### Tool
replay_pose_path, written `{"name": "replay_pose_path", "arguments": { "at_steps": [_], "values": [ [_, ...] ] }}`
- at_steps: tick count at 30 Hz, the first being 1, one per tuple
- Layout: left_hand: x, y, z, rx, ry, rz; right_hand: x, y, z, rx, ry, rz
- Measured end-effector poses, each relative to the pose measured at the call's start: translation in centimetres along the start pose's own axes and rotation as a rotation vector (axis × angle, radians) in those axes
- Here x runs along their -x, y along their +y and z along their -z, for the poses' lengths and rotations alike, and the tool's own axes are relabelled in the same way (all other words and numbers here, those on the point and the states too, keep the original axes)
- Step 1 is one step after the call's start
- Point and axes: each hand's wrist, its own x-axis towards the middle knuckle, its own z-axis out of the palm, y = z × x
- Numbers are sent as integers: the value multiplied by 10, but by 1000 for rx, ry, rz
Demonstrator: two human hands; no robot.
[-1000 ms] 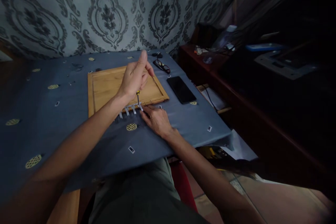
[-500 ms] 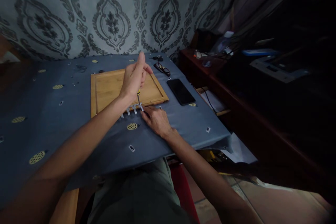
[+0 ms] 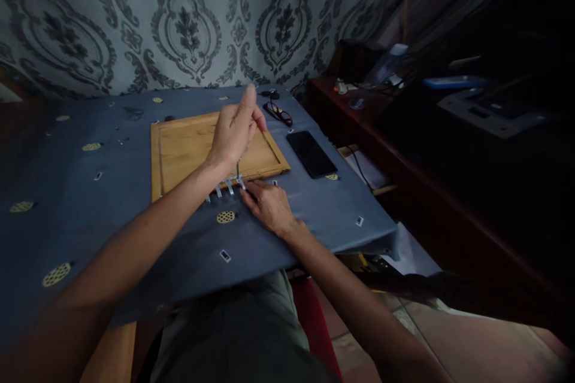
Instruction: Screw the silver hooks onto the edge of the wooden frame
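Observation:
A screwdriver (image 3: 238,169) stands nearly upright under my left hand (image 3: 233,131), which is closed round its handle with the thumb raised. Only the shaft shows; the handle is hidden. Its tip meets a metal strip with several flat hooks (image 3: 230,187) along the near edge of a framed wooden board (image 3: 188,143). At the right end of this hook strip, the thumb and fingers of my right hand (image 3: 269,206) are closed on the metal. The hooks stick out over the near side of the board. The board lies flat on the blue tablecloth (image 3: 179,275).
A black phone (image 3: 311,154) lies right of the board, with eyeglasses (image 3: 278,112) behind it. Small metal bits (image 3: 123,141) are on the cloth at left. A dark red cabinet (image 3: 359,114) holding a clear plastic bottle (image 3: 387,66) borders the table's right side.
My left hand has shifted slightly right and tipped, now covering the screwdriver's yellow part seen before. My right hand stays on the strip. The view has moved a little.

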Motion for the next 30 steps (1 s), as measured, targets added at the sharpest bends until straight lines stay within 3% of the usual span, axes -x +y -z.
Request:
{"name": "replay_pose_path", "arguments": {
  "at_steps": [7, 15, 21, 30],
  "values": [
    [2, -3, 2, -12, -75, -17, 1, -1, 2, -7, -8, -8],
    [5, -11, 12, -179, 114, -253, 2, -1, 2, -7, 2, 5],
    [5, -7, 4, -103, 115, -70, 1, 0, 0, -7, 17, 7],
    [1, -8, 3, -58, 78, -43, 1, 0, 1, 6, 0, 2]
  ]
}}
